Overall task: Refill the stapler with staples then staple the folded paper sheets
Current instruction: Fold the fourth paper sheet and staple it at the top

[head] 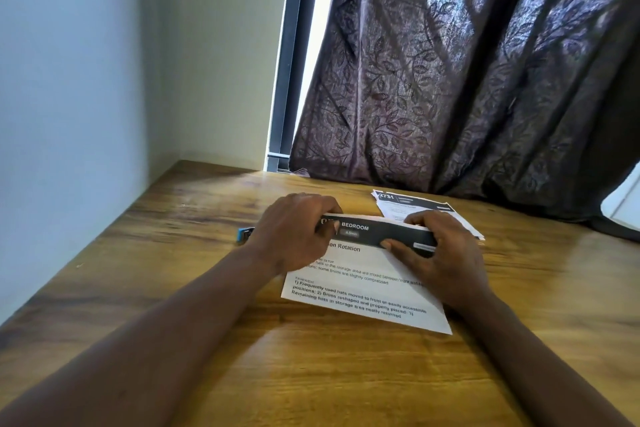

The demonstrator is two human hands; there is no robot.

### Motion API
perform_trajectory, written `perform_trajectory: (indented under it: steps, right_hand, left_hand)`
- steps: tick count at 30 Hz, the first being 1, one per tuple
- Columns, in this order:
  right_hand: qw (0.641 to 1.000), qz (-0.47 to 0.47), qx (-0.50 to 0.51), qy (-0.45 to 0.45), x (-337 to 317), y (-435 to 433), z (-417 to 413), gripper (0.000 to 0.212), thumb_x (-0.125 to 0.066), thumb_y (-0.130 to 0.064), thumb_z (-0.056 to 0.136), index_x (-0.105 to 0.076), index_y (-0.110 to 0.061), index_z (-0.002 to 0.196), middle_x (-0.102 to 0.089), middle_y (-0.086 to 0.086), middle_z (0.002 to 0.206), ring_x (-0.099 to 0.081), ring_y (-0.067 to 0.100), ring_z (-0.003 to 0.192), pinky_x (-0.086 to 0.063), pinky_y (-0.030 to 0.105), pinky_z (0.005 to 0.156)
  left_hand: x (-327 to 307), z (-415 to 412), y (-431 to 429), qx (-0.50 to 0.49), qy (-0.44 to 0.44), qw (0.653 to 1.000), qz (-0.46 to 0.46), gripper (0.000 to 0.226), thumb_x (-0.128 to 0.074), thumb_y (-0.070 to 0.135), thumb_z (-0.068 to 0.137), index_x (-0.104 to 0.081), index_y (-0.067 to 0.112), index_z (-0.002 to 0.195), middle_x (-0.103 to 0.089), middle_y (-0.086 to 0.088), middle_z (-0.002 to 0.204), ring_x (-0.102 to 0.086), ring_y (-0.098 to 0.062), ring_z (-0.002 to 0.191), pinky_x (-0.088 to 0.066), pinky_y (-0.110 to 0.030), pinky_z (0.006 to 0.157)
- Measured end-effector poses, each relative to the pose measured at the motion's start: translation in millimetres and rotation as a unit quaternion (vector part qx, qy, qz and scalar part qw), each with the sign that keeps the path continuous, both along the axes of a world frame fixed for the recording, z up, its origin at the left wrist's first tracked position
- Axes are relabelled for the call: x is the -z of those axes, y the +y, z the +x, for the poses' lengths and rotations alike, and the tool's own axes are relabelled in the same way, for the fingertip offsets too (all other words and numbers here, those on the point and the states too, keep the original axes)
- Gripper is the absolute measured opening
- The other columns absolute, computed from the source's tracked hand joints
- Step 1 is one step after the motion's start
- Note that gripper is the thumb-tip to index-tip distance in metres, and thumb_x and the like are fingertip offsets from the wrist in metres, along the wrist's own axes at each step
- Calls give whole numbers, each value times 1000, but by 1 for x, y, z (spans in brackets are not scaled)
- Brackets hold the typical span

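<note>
Far edge of the printed sheet point(363, 288) is pinched by the left hand point(294, 229) and right hand point(440, 250), probably so the fold gets squared up; blue stapler point(244, 234) is parked just left.

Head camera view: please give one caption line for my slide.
Left hand and right hand grip the far edge of a white printed paper sheet on a brown wooden table.

wall point(86, 80): pale, fills left of frame, corner at upper centre-left | window frame point(289, 80): dark, upright, top centre, bright daylight strip just right of it | curtain point(467, 73): dark purple, leaf pattern, fills upper right, hem meets table | table point(156, 253): wood grain, lower half, sheen near far edge
</note>
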State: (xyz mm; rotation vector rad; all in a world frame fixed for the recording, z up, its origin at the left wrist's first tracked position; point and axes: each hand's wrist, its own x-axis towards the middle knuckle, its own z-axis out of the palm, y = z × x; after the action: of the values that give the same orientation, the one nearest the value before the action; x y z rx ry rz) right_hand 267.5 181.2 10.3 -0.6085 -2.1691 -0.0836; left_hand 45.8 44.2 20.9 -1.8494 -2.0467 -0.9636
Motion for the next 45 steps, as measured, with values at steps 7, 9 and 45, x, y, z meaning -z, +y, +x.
perform_trajectory:
  steps: [7,9,45]
  right_hand:
    - [987,102,57,-108,3,-14,-34,47,-55,-55,91,-58,-26,129,-61,-1,123,-53,20,117,-30,41,105]
    - [993,54,14,-102,2,-17,-53,42,-50,-51,95,-59,-26,128,-64,-4,121,-55,17,116,-30,41,108]
    - [988,-101,-111,-45,12,-11,-75,16,-67,-33,93,-71,-28,107,-66,-11,98,-58,14,99,-32,31,85]
  left_hand:
    - [2,2,2,-18,37,999,-8,24,-62,32,96,-68,33,119,-74,10,112,-66,-14,96,-56,-33,79]
    - [2,-2,2,-22,43,999,10,24,-62,31,96,-69,33,118,-74,10,109,-66,-15,94,-55,-34,78]
    - [-2,-56,-19,60,-601,795,66,22,-68,19,90,-72,9,110,-71,-25,118,-69,-34,103,-59,-43,91]
